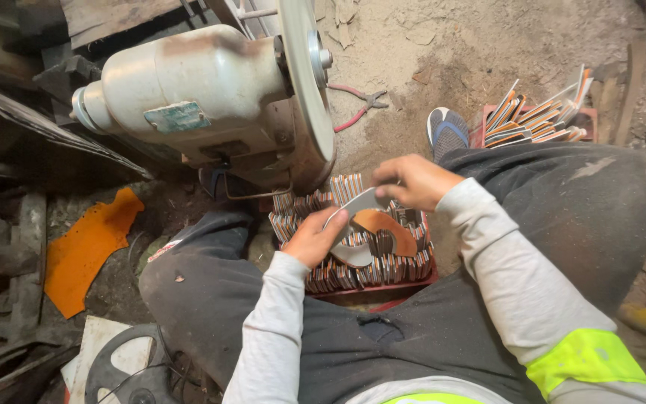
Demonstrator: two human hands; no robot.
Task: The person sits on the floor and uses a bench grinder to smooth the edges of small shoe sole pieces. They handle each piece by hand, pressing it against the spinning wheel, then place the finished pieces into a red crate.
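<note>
Both hands grasp one curved sole piece: left hand [314,238] beneath, right hand [410,182] pinching its 1 o'clock end, lifting the sole piece [364,224] clear above the red crate [383,288] of stacked pieces.

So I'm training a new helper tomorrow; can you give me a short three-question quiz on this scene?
1. True or false: both hands hold the same curved, sole-shaped flat piece.
2. What lies on the sandy ground just right of the grey metal bench-grinder motor? A) red-handled pliers B) a hammer C) a paintbrush
3. Fill in: the red plastic crate between the person's legs is packed with upright, striped ____ pieces.

Key:
1. True: the left hand grips its lower end, the right hand pinches its upper end.
2. A, the red-handled pliers.
3. Flat; a second red crate near the blue sandal holds similar ones.
</note>
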